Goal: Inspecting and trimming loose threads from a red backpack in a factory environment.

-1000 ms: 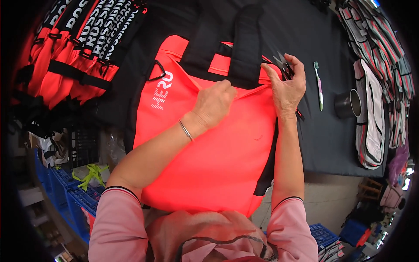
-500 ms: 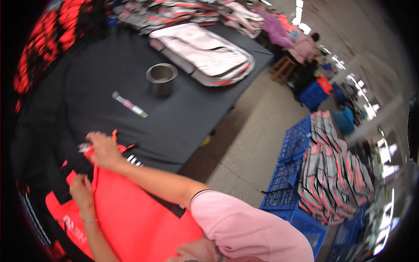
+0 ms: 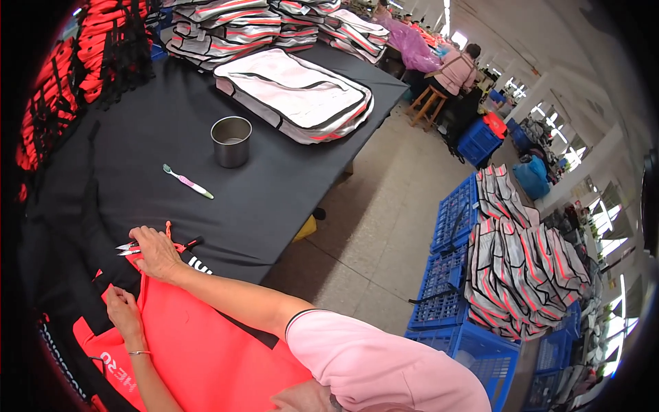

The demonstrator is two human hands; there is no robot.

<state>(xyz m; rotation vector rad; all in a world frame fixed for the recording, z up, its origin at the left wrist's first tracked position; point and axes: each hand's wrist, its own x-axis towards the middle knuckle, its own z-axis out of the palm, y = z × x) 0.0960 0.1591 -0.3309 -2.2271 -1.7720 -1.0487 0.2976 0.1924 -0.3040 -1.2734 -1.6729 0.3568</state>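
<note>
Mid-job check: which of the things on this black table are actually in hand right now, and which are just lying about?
In hand:
- orange bag, under both hands
- thread snips, held in the right hand
- left hand, resting on the bag's black trim

Lying about:
- metal cup
- toothbrush
- grey-and-white bag, flat on the table
- stacked bags on blue crates

Black-covered table (image 3: pixel 274 185) with metal cup (image 3: pixel 231 141), toothbrush (image 3: pixel 188 181), grey-white bags (image 3: pixel 295 96), seemingly more stacked behind
</note>
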